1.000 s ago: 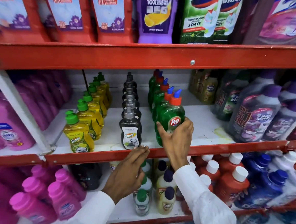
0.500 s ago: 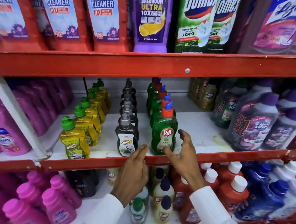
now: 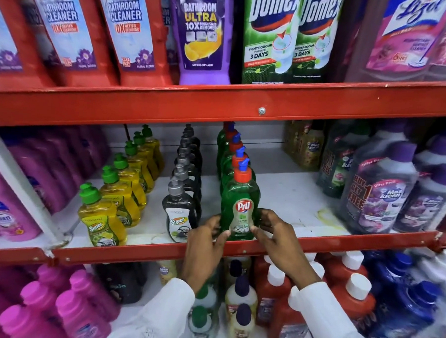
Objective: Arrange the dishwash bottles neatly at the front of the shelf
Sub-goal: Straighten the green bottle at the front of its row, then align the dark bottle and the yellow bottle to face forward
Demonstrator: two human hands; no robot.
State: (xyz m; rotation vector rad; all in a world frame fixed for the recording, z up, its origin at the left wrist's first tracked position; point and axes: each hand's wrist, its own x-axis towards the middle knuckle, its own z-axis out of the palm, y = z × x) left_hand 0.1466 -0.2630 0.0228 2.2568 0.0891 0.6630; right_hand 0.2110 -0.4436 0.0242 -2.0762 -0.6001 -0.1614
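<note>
Three rows of dishwash bottles run front to back on the middle shelf. The front green Pril bottle with a red and blue cap stands upright at the red front lip. My left hand holds its lower left side and my right hand its lower right side. To the left stand the front black Super bottle and the front yellow Super bottle with a green cap. Both rows reach back behind them.
Large purple Max Kleen bottles fill the shelf's right side, pink bottles the left. White shelf floor lies bare between the Pril row and the purple bottles. Bathroom cleaners stand above; red, blue and pink bottles crowd below.
The front Pril bottle went from tilted in my right hand to upright at the shelf's front. My left hand rose from the shelf lip, and both hands now grip the bottle's base.
</note>
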